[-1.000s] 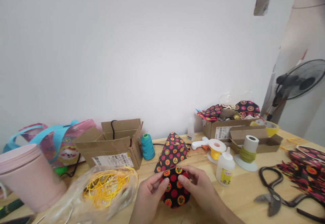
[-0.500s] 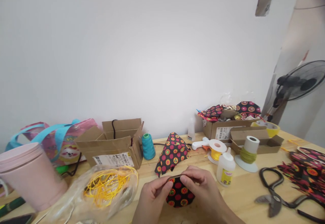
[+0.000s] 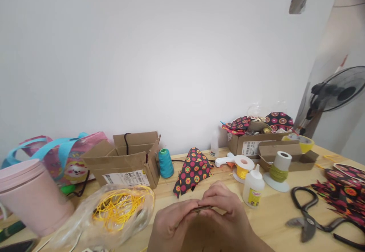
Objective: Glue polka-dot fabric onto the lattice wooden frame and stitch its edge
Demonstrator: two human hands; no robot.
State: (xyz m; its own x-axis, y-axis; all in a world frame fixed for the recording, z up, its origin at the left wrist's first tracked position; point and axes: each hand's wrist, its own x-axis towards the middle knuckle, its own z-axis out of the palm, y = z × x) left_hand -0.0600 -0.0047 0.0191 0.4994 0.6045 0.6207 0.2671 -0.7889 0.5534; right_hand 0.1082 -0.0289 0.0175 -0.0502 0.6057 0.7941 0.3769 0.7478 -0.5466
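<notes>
Between both hands is a thin fabric-covered piece (image 3: 201, 208), now seen almost edge-on as a narrow brownish strip; its dark patterned face is out of sight. My left hand (image 3: 176, 223) pinches its left end between thumb and fingers. On the other end, my right hand (image 3: 224, 216) closes in the same way, with the fingertips of both hands nearly meeting. Just beyond them lies a loose cut of black fabric with pink and orange round motifs (image 3: 194, 172). A white glue bottle (image 3: 253, 189) stands to the right of my right hand.
At left are a pink bucket (image 3: 34, 198), a plastic bag of yellow cord (image 3: 119, 210) and an open cardboard box (image 3: 128, 164). A teal thread cone (image 3: 165, 164) stands behind. At right are black-handled shears (image 3: 309, 221), cord spools (image 3: 278, 173) and fabric scraps (image 3: 346, 195).
The fabric-covered piece has been tipped, so its patterned face no longer shows and its edge does. Both hands have rolled with it, fingers coming over the top. The view has shifted slightly.
</notes>
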